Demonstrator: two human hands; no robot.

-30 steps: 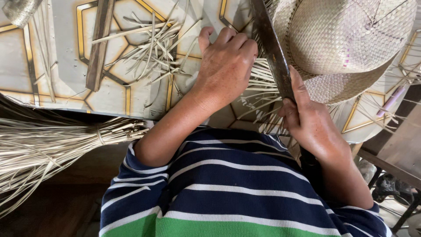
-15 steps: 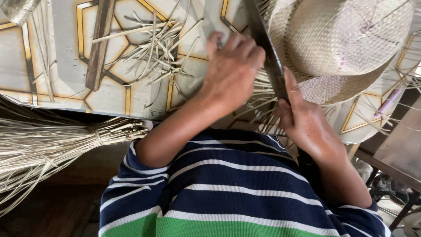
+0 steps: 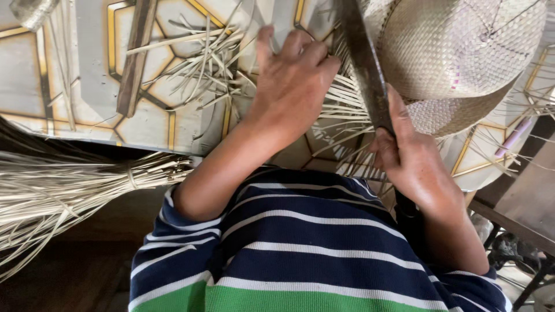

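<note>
We note the left hand (image 3: 298, 86) lying knuckles-up on the loose straw ends (image 3: 347, 107) that fan out from the brim of the woven hat (image 3: 457, 52). Its fingers (image 3: 315, 52) are curled and pressed close together, tips tucked down into the strands just beside the brim; whether they pinch a single strand we cannot tell, since the back of the hand hides the tips.

The right hand (image 3: 413, 164) sits below the hat, closed around the lower end of a long dark blade (image 3: 364, 63). Its thumb (image 3: 399, 112) lies straight along the blade; the other fingers wrap under it and are hidden. The blade runs up from that grip across the straw ends and along the hat's left edge, touching the brim.

The hat itself lies on a pale patterned tabletop (image 3: 87, 69) with yellow lines. Left of the hat, beyond the left hand, short straw offcuts (image 3: 202, 63) lie scattered, and further left rests a flat wooden stick (image 3: 136, 58). Well to the lower left of the hat, off the table edge, hangs a tied bundle of long straw (image 3: 69, 190). Both arms come out of a navy, white and green striped shirt (image 3: 300, 254).
</note>
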